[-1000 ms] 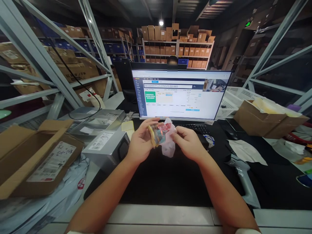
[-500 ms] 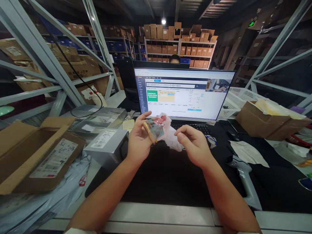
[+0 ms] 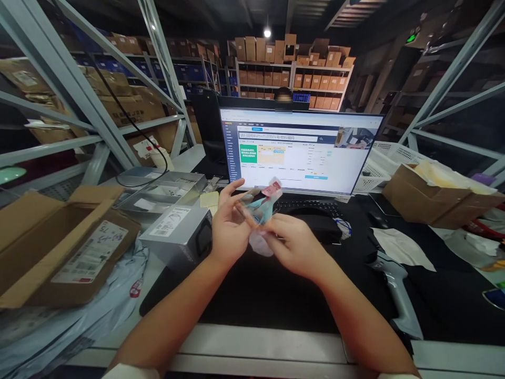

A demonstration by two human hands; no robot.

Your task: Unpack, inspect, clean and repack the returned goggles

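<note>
Between my two hands, in front of the monitor, is a small clear plastic packet [image 3: 258,210] with teal and orange parts and a pink-red printed end. My left hand [image 3: 231,226] grips its left side with thumb and fingers, the index finger raised. At the packet's lower right edge, my right hand [image 3: 292,242] pinches it with bent fingers. A crumpled whitish plastic piece [image 3: 261,245] hangs below the packet between the hands. What the packet contains is blurred.
A monitor [image 3: 292,152] and keyboard [image 3: 315,208] stand ahead. On the left are a grey box [image 3: 177,237] and an open carton [image 3: 87,252]. On the right lie a barcode scanner [image 3: 398,289], a white cloth-like sheet [image 3: 402,247] and a carton [image 3: 434,195].
My right hand has moved left and closed on the packet's lower edge. The packet has turned in my left hand, and the whitish plastic now hangs lower, between the hands.
</note>
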